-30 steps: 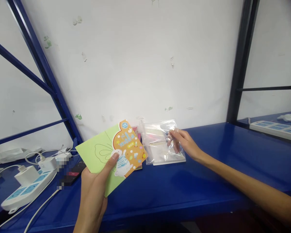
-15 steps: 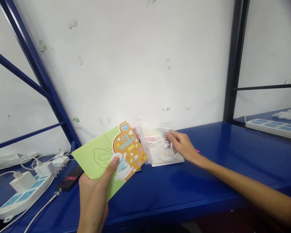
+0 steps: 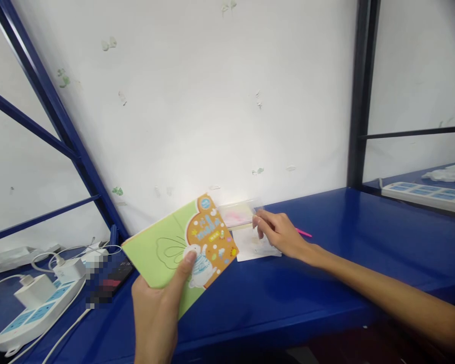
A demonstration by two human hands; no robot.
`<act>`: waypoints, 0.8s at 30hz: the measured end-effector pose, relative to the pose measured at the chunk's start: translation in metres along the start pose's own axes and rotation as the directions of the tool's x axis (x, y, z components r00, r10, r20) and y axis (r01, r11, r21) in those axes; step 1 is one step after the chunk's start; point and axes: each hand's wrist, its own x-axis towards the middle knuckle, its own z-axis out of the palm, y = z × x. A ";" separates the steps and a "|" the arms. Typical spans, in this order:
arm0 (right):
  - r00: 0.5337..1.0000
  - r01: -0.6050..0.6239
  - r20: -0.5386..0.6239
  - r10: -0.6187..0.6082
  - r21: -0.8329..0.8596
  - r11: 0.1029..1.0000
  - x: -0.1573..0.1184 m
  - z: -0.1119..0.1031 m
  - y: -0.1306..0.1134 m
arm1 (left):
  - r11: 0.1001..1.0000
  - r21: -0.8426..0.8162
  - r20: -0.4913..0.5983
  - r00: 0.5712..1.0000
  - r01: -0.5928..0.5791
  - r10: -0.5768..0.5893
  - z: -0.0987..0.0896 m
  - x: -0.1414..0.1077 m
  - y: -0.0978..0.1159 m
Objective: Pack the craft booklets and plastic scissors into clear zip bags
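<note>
My left hand [image 3: 165,298] grips a green and orange booklet [image 3: 191,242] with a butterfly outline and a white animal on its cover, thumb on top. Just right of the booklet, my right hand [image 3: 275,230] has its fingers bent and drawn together over a white card [image 3: 246,245]. Whatever those fingertips hold is too small and hidden to name. Behind the card, a clear plastic bag [image 3: 237,213] with pale coloured contents lies near the wall. A pink stick [image 3: 304,232] shows beyond my right hand.
At the left, a white power strip [image 3: 41,313] holds plugs and cables beside a dark phone [image 3: 116,278]. Another power strip [image 3: 428,196] sits at the far right. Blue and black frame posts stand on both sides of the blue table [image 3: 326,288].
The booklet and my left hand have shifted slightly right. The clear plastic that stood raised beside my right hand now lies lower and farther back, leaving more of the white card and pink stick visible.
</note>
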 end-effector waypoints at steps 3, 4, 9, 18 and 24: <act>0.996 -0.035 0.082 0.019 0.201 0.979 -0.002 0.002 -0.003 | 0.984 0.161 0.038 0.997 -0.070 0.064 0.005 -0.004 -0.007; 0.995 -0.054 0.094 0.028 0.285 0.957 -0.002 0.002 -0.004 | 0.973 0.209 0.033 0.995 -0.100 0.095 0.006 -0.004 -0.008; 0.995 -0.091 0.077 0.057 0.580 0.810 0.001 -0.003 -0.005 | 0.938 0.310 -0.040 0.984 -0.154 0.175 0.002 0.005 -0.007; 0.981 -0.182 0.182 0.067 0.740 0.647 0.005 -0.009 -0.001 | 0.990 0.114 -0.131 0.986 -0.085 0.099 -0.008 0.022 -0.006; 0.971 -0.209 0.230 0.062 0.700 0.683 0.003 -0.005 0.003 | 0.993 -0.070 -0.008 0.995 0.096 -0.097 -0.003 0.019 -0.006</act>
